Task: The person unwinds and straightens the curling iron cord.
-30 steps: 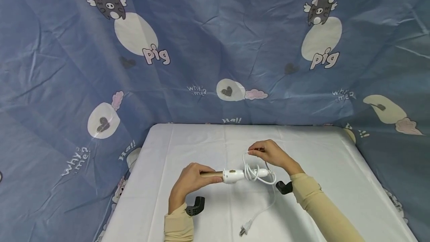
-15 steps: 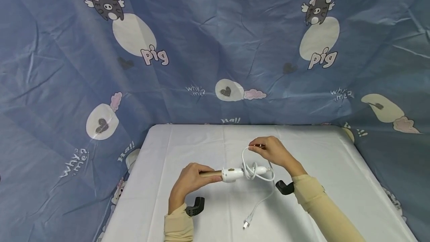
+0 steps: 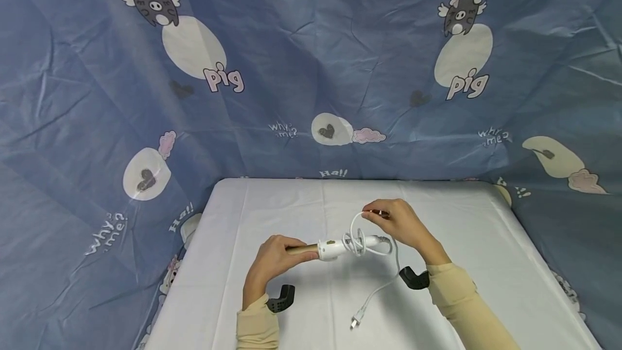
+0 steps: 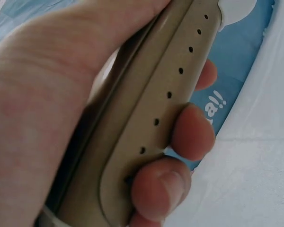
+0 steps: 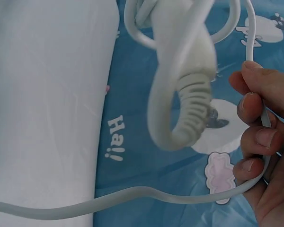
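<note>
Above table (image 3: 301,307), curling iron (image 3: 335,246) lengthwise left-right, barrel leftward

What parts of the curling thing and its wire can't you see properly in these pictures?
- Curling iron: in the head view, the left hand covers the gold barrel's far end.
- Left wrist view: the barrel is cut off by the frame edges.
- Cord: blurred in the right wrist view; the right hand hides part of it.
- Plug: too small in the head view to see its prongs.
</note>
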The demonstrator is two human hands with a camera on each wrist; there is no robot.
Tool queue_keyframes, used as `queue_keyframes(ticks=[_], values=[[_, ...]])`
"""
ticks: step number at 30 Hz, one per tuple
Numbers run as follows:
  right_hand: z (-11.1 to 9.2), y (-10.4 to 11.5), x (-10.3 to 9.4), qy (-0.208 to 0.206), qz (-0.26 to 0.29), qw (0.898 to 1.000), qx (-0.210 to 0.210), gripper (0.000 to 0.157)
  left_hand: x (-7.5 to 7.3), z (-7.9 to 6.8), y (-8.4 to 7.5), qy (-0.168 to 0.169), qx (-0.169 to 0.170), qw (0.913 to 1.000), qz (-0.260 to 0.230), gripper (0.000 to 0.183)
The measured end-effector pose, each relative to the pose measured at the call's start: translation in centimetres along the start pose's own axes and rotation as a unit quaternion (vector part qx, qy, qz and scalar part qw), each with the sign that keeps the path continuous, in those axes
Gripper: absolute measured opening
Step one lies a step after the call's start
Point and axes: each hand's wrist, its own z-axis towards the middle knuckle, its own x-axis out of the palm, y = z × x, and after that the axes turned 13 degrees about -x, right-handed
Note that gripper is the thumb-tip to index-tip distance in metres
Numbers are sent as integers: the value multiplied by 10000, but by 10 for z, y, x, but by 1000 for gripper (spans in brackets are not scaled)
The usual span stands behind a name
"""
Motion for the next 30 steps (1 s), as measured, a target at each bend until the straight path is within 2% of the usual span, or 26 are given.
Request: queue_keyframes(ticks=[10, 16, 24, 30], values=[[-10, 10, 3, -60, 180, 9998, -45, 13, 2, 1, 1, -61, -88, 9999, 123, 48], [-15, 15, 4, -105, 329, 9993, -112, 11, 2, 1, 1, -214, -161, 9995, 189, 48], [-25, 20, 6, 12, 648, 9978, 107, 12, 1, 1, -1, -427, -159, 9988, 160, 44], [-29, 24, 6, -31, 784, 9969, 19, 9, 1, 1, -2, -556, -233, 9981, 139, 44]])
